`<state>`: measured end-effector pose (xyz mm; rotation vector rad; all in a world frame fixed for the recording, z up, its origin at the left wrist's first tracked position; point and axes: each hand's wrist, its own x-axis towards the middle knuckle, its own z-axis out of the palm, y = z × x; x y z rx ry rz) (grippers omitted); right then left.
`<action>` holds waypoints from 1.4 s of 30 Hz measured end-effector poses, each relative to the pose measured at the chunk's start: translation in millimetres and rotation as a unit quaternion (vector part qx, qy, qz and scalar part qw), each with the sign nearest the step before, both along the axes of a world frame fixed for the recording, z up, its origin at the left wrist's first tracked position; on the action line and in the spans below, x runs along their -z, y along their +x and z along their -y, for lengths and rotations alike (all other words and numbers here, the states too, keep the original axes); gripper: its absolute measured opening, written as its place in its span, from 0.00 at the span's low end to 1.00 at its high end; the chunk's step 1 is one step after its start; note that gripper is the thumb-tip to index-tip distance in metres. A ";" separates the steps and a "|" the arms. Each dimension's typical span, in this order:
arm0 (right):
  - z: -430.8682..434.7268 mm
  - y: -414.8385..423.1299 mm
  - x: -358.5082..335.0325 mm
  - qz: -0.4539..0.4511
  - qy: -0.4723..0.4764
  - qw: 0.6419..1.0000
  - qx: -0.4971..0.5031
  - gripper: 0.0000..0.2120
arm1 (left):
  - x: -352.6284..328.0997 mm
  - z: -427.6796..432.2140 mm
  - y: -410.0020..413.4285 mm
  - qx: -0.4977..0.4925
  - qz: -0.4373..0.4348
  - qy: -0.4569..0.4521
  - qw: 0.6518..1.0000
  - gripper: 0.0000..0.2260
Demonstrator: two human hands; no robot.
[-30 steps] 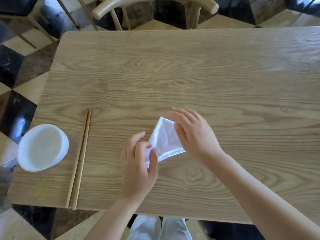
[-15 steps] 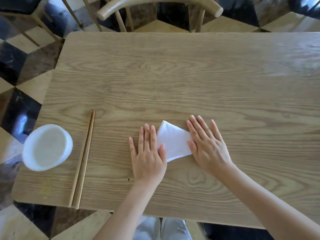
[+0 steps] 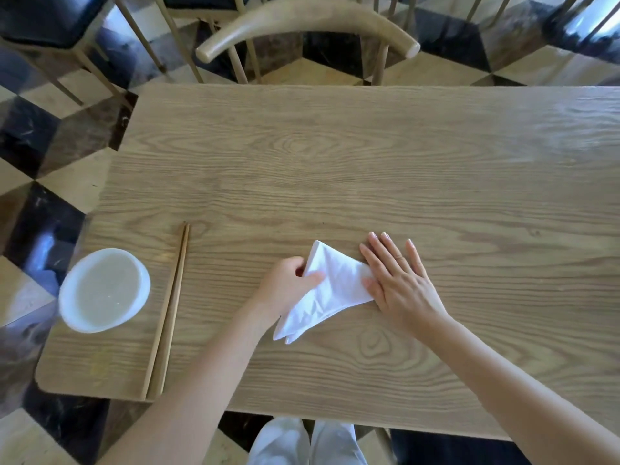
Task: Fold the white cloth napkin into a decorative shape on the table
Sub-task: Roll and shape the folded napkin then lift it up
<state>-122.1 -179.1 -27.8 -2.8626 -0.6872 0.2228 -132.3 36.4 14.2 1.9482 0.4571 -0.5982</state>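
The white cloth napkin (image 3: 330,290) lies on the wooden table (image 3: 369,169) near its front edge, folded into a narrow triangle whose tip points toward me at the lower left. My left hand (image 3: 288,285) pinches the napkin's left edge, thumb on top and fingers curled under the fold. Flat and with fingers spread, my right hand (image 3: 399,280) rests on the table and presses the napkin's right corner under its thumb side.
A white bowl (image 3: 104,290) sits at the table's left edge, with a pair of wooden chopsticks (image 3: 169,308) lying lengthwise just right of it. A wooden chair (image 3: 307,26) stands at the far side. More chairs stand on the checkered floor.
My left hand went from lying flat on the napkin to gripping its left edge. The napkin now shows as a longer triangle with a tip toward me. The right hand stays flat.
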 end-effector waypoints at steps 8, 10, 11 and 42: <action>-37.2 40.6 -66.1 -0.218 0.310 0.925 0.005 0.05 | -44.6 -13.7 -11.6 0.072 0.285 0.050 0.954 0.06; -50.7 50.3 -79.7 -0.212 0.315 0.925 -0.011 0.12 | -55.0 -26.6 -16.6 0.047 0.287 0.047 0.956 0.04; -56.1 54.5 -85.8 -0.219 0.324 0.920 -0.020 0.16 | -59.3 -34.2 -20.0 0.052 0.257 0.046 0.964 0.08; -188.6 69.8 -79.9 -0.140 0.170 0.960 -0.171 0.07 | -15.2 -65.5 -113.4 -0.163 0.269 0.210 0.926 0.15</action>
